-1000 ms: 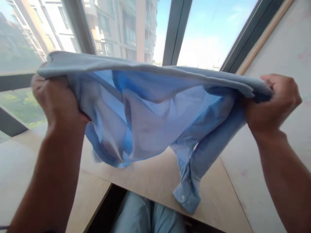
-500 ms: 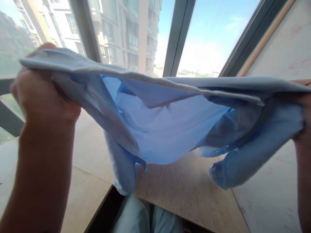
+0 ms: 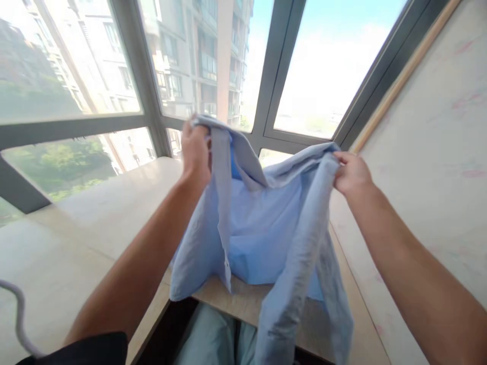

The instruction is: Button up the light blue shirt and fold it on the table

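Observation:
A light blue button-up shirt hangs between my two hands in the head view, its upper edge sagging in the middle. My left hand is closed on the collar side of the shirt, near the window. On the other side, my right hand pinches the shirt at a shoulder. One sleeve dangles below my right hand, down past the counter's front edge. The shirt's lower part rests on or hangs just over the counter; which of the two I cannot tell.
A pale counter runs under the windows, with a grey cord at its left. Dark window frames stand behind the shirt. A patterned wall closes off the right side. My legs are below the counter edge.
Both hands have moved away from me and closer together. The shirt, stretched wide near the camera before, now sags in the middle and hangs lower, with a sleeve dropping at the right.

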Available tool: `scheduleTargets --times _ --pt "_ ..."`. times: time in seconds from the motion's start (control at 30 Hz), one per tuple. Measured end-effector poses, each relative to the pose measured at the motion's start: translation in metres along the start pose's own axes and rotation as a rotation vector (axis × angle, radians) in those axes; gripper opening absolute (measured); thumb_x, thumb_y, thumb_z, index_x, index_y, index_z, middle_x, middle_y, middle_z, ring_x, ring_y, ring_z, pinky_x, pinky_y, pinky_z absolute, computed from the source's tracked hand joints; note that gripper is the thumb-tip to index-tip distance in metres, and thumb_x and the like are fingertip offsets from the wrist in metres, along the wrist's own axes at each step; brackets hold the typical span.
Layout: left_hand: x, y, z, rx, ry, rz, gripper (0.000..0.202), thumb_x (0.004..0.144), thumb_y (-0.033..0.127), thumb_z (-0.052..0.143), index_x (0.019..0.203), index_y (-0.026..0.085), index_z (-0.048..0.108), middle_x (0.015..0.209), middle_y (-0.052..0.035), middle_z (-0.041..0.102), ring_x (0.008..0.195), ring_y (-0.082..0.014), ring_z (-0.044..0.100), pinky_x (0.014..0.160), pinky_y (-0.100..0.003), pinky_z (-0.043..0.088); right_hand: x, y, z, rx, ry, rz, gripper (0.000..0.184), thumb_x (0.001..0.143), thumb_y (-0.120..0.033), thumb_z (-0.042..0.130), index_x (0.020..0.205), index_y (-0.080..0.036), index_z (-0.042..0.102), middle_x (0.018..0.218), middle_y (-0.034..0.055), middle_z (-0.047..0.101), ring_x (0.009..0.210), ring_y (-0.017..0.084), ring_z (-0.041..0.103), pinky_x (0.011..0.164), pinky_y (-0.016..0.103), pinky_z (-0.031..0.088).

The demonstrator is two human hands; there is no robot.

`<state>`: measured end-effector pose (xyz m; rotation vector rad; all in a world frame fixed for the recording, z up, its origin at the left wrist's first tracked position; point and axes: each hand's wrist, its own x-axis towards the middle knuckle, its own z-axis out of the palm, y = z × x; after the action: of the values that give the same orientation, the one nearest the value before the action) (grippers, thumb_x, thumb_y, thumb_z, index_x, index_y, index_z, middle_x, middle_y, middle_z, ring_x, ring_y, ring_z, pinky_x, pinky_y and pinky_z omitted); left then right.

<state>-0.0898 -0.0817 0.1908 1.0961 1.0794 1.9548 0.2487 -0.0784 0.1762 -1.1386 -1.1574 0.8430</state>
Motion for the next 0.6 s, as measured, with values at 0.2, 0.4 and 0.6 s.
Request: scheduleTargets --times 0.2,0.4,0.6 --pt "-0.032 -0.12 -0.006 0.471 -0.457 -0.312 0.081 0.07 0.028 0.07 0.145 0.018 0.041 0.153 -0.0191 0.04 0.13 -0.0331 0.052 0.096 -0.044 0.051 -0.037 0.073 0.041 0.202 -0.088 0.426 0.008 0.077 -0.015 0.068 0.082 -0.017 0.063 0.091 0.009 0.07 0.085 0.02 0.072 0.075 0.031 0.06" --pt "-0.069 -0.184 -0.035 0.667 -0.668 -0.447 0.063 0.081 0.037 0.057 0.138 0.012 0.049 0.15 -0.0199 0.046 0.135 -0.0334 0.048 0.103 -0.044 0.047 -0.093 0.104 0.042 0.047 -0.454 0.508 0.029 0.076 -0.027 0.078 0.101 -0.016 0.069 0.105 0.0124 0.073 0.084 0.019 0.072 0.074 0.031 0.058" --pt "-0.145 -0.241 -0.078 0.872 -0.656 -0.27 0.053 0.082 0.026 0.053 0.133 0.011 0.055 0.141 -0.0184 0.056 0.136 -0.0328 0.048 0.117 -0.05 0.034 -0.153 0.085 0.044 0.028 -0.607 0.369 0.034 0.082 -0.042 0.075 0.107 -0.019 0.071 0.104 0.0099 0.074 0.085 0.021 0.071 0.081 0.037 0.058"
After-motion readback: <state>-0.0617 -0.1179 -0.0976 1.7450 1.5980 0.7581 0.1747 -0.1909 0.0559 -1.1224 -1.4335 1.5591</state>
